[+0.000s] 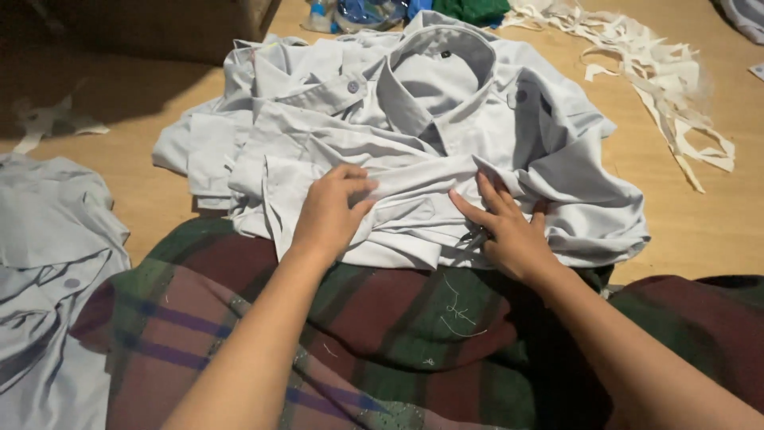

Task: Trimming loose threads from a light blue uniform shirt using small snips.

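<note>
Shirts lie heaped before us on the wooden floor point(692, 231), and the top grey shirt point(446, 135) sits collar-up, its lower front pulled toward our lap so both hands can work it without stretching. Our left hand point(330, 211) rests palm-down on the cloth, fingers point(358, 187) curled and bunching a fold under their tips; we judge it a loose pinch that keeps the fabric from sliding, not a full grasp. Our right hand point(509, 231) lies spread, fingers point(481, 199) fanned wide and pressing flat on the shirt's edge just beyond the left fingertips, holding nothing closed, seemingly to pin the layer down. Between the two sets of fingers runs a creased ridge of grey cloth. Behind the fingers, toward us, a plaid cloth point(382, 334) in maroon and green covers our lap and gives the shirt hem a soft rest. Beyond the right fingertips, well apart, lie white fabric strips point(668, 80). Far out from the left fingers another grey garment point(48, 239) waits.
</note>
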